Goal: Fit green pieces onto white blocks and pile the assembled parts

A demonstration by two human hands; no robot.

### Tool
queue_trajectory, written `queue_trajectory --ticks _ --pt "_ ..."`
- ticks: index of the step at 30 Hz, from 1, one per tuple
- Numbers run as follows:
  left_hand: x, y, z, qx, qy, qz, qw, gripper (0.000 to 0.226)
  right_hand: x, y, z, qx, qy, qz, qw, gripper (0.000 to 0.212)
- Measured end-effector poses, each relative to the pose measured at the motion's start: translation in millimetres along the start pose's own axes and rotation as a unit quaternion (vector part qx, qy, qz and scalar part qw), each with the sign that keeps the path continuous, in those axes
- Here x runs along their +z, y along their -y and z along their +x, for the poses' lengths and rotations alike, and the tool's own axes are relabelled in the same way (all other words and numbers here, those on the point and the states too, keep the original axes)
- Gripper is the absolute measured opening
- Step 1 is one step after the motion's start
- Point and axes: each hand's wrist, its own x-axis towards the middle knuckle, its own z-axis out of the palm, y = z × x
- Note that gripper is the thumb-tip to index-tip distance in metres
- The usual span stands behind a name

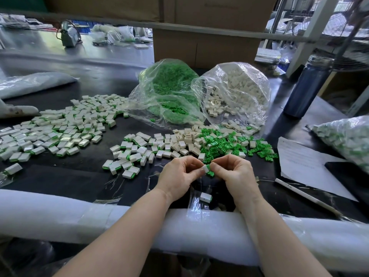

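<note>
My left hand (180, 172) pinches a small white block (204, 168) at its fingertips. My right hand (232, 171) pinches a green piece (208, 167) against that block's right end; the two parts touch. Another green piece (210, 173) lies just under the fingers. Loose white blocks (185, 141) and loose green pieces (223, 145) are heaped just beyond my hands. Assembled white-and-green parts (60, 126) spread in a wide pile at the left, with a smaller group (127, 156) nearer. One assembled part (206, 197) lies between my wrists.
An open bag of green pieces (169, 90) and an open bag of white blocks (239, 90) stand behind the heaps. A dark bottle (306, 90), a paper sheet (305, 162), a white pen (305, 194) and a filled bag (347, 140) are on the right. White foam padding (79, 214) covers the table's near edge.
</note>
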Motion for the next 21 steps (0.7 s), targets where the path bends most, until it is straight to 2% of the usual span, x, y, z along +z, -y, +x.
queue_trajectory --ticks 6,12,21 --pt "0.0 0.1 -0.6 0.004 0.007 0.0 1.0 0.004 0.3 0.3 -0.7 -0.005 0.015 -0.015 1.0 0.012" --pt "-1.0 -3.8 -1.3 0.013 -0.017 -0.046 0.999 0.01 -0.5 -1.8 0.0 -0.022 0.018 0.0 1.0 0.013" --pt "0.7 -3.7 -2.1 0.043 -0.022 0.02 0.999 0.013 1.1 -3.0 0.7 -0.043 0.04 -0.028 0.998 0.023"
